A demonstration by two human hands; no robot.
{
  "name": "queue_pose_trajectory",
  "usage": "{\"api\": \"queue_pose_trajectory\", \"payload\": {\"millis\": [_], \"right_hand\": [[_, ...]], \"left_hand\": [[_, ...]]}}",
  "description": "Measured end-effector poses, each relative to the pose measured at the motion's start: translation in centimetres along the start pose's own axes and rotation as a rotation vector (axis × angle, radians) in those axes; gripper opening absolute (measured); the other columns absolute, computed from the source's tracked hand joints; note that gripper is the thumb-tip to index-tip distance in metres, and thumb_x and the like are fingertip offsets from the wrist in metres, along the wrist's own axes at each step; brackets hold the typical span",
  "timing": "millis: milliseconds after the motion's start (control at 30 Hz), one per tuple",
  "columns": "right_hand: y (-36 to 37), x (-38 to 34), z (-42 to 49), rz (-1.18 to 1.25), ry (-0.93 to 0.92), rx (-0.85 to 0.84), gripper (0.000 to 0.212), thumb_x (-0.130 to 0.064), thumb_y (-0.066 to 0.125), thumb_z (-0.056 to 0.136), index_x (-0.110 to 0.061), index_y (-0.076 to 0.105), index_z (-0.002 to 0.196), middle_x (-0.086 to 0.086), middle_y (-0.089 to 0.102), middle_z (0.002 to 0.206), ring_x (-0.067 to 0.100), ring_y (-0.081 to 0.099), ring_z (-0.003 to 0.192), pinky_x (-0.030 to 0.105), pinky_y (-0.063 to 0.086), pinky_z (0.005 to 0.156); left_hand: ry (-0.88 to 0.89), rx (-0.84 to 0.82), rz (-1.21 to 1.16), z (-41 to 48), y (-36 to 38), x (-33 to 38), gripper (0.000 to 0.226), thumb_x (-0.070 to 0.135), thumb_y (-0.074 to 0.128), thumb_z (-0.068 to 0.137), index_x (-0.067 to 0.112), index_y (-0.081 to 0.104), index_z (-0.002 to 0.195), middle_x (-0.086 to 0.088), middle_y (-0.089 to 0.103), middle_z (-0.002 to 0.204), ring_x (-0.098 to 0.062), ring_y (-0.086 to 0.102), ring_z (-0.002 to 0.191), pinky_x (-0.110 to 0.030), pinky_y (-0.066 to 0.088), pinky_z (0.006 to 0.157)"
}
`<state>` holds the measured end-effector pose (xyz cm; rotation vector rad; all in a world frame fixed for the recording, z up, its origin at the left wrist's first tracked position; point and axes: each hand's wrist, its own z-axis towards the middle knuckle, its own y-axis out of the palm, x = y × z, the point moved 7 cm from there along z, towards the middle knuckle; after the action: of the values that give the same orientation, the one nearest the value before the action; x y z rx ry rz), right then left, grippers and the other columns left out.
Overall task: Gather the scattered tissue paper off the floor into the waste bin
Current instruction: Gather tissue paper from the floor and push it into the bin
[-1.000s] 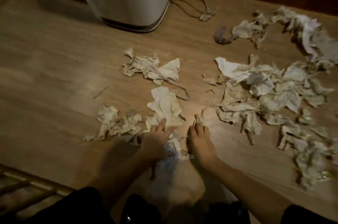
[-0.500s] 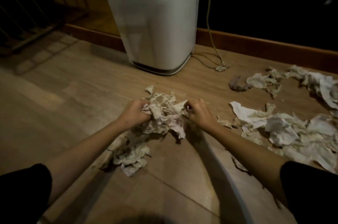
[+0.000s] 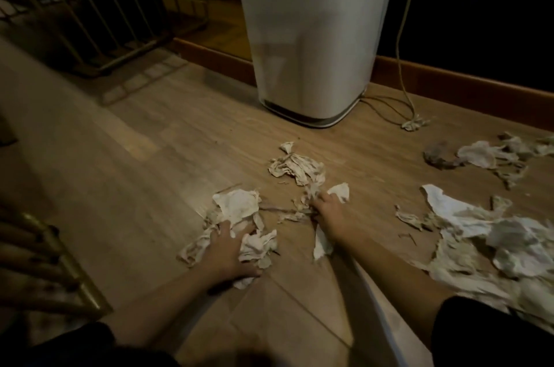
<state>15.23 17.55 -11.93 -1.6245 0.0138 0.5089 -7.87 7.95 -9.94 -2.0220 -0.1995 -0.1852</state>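
Crumpled tissue paper lies scattered over the wooden floor. One pile (image 3: 236, 207) is under my left hand (image 3: 230, 249), which lies flat on it with fingers spread. My right hand (image 3: 329, 213) rests on the floor a little to the right, its fingers curled into thin shreds and a white piece (image 3: 340, 191). Another clump (image 3: 296, 168) lies just beyond both hands. A large spread of tissue (image 3: 485, 234) covers the floor at the right. The tall white waste bin (image 3: 311, 36) stands upright beyond the hands; its top is out of view.
A cord (image 3: 403, 72) hangs down right of the bin and ends on the floor by a small scrap. A wooden skirting board (image 3: 455, 81) runs along the dark wall. Metal railings (image 3: 90, 24) stand at the back left, and a barred frame (image 3: 57, 261) at the near left.
Half a second ago both hands gripped one bunch of tissue together, raised off the floor. Now the hands are apart and down on the floor, with the tissue lying spread beneath them.
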Motion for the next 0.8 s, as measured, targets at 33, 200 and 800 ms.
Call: {"api": "queue_pose_trajectory", "payload": {"millis": [33, 200, 800], "right_hand": [[0.3, 0.0, -1.1, 0.033, 0.0, 0.054, 0.029, -0.013, 0.063, 0.083, -0.017, 0.059, 0.111, 0.01, 0.052, 0.116, 0.031, 0.049, 0.102, 0.041, 0.046, 0.08], [-1.2, 1.7, -3.2, 0.134, 0.011, 0.09, 0.018, 0.0, 0.064, 0.077, -0.005, 0.065, 0.094, 0.019, 0.06, 0.099, 0.035, 0.054, 0.091, 0.039, 0.044, 0.075], [0.3, -5.4, 7.3, 0.113, -0.04, -0.03, 0.025, -0.02, 0.058, 0.084, -0.02, 0.059, 0.109, 0.009, 0.05, 0.121, 0.033, 0.045, 0.109, 0.042, 0.043, 0.088]], "left_hand": [[0.017, 0.048, 0.038, 0.0, 0.1, 0.6, 0.112, 0.084, 0.052, 0.039, 0.041, 0.027, 0.138, -0.015, 0.022, 0.142, -0.041, 0.023, 0.129, -0.047, 0.027, 0.108], [0.122, 0.21, -0.19, 1.0, -3.2, 1.1, 0.055, 0.039, 0.066, 0.07, 0.015, 0.06, 0.119, -0.016, 0.058, 0.112, -0.033, 0.055, 0.108, -0.034, 0.044, 0.09], [0.198, 0.369, -0.039, 3.3, -11.2, -1.3, 0.042, -0.001, 0.067, 0.066, 0.004, 0.064, 0.107, -0.026, 0.058, 0.105, -0.045, 0.056, 0.099, -0.039, 0.048, 0.086]]}}
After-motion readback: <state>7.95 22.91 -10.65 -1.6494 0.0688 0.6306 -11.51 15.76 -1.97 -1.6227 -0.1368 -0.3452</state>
